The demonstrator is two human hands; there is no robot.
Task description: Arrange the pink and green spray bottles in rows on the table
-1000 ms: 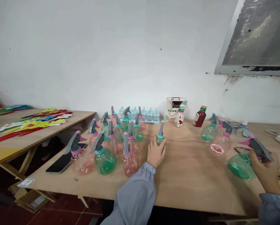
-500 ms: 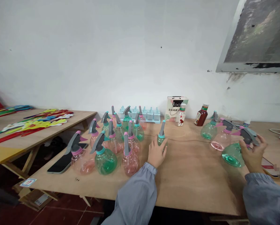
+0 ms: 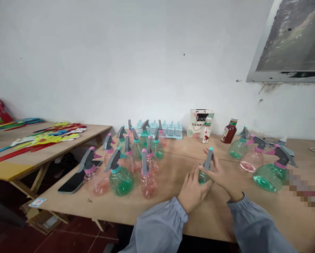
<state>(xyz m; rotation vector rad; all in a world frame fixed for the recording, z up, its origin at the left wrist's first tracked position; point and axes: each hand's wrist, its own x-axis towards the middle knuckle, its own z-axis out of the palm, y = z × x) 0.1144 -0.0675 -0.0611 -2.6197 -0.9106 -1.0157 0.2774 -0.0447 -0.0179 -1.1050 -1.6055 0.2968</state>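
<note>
A clear green spray bottle with a grey trigger head stands in front of me, slightly tilted. Around the left side of its body wrap the fingers of my left hand. My right hand closes on its neck from the right, thumb across the front and fingers behind the grey head. Part of the neck is hidden by the fingers. Right of my hands sit a green spray bottle with a pink collar, a pink spray bottle and another green one.
To the left, several pink and green spray bottles cluster, a green one in front, beside a phone. Along the wall are a light-blue mould tray, a paper bag, a white bottle and a brown bottle. Gloves lie on another table.
My right hand has let go of the pink-collared green bottle and moved left onto the other green bottle's neck. My left hand has brought that bottle rightward and nearer.
</note>
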